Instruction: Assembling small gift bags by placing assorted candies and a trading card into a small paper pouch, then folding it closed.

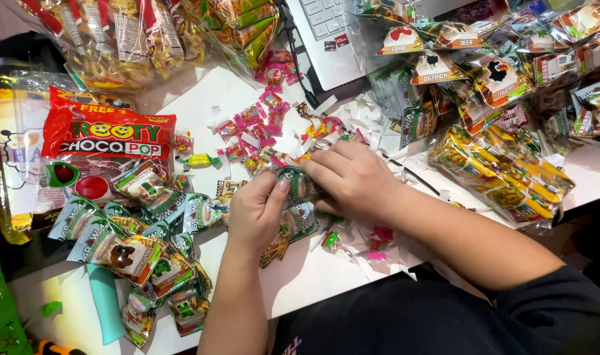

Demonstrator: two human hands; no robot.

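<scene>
My left hand (255,213) and my right hand (352,179) meet over the middle of a white table (313,276). Both pinch one small green toy packet (295,186) between their fingers, just above the tabletop. More of these small packets (288,227) lie under my left hand. Wrapped pink and yellow candies (250,135) are scattered right behind the hands. White paper scraps (372,141) lie around my right hand.
A heap of small green packets (142,256) covers the left front. A big red candy bag (102,141) lies at the left. A laptop (329,39) sits at the back. Stacks of animal toy packets (497,85) and yellow-green bundles (504,174) fill the right.
</scene>
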